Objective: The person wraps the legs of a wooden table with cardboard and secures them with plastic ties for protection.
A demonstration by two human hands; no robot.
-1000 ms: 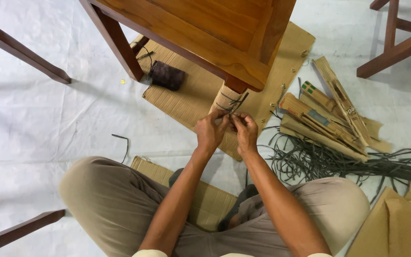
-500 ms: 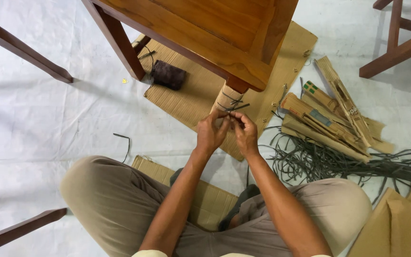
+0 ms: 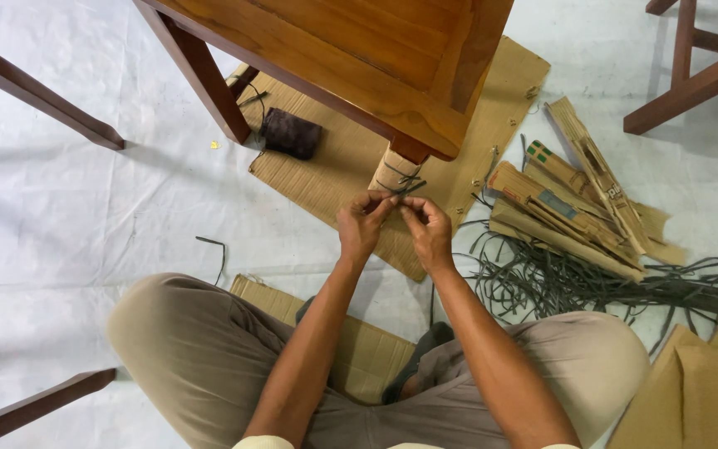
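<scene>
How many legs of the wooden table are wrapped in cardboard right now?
1 for sure: the near leg, wrapped in cardboard and tied with dark string, where the left hand and right hand meet. The far-left leg is bare; other legs may be hidden under the table.

Both hands (image 3: 394, 223) pinch dark cord (image 3: 403, 185) at wrapped leg (image 3: 390, 170)

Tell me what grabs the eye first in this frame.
Dead centre, the left hand and right hand meet at a cardboard-wrapped table leg, each pinching a dark cord tied round it. Above them looms the wooden table, standing on a cardboard sheet. To the right lie folded cardboard strips over a tangle of dark cords on the white floor.
</scene>
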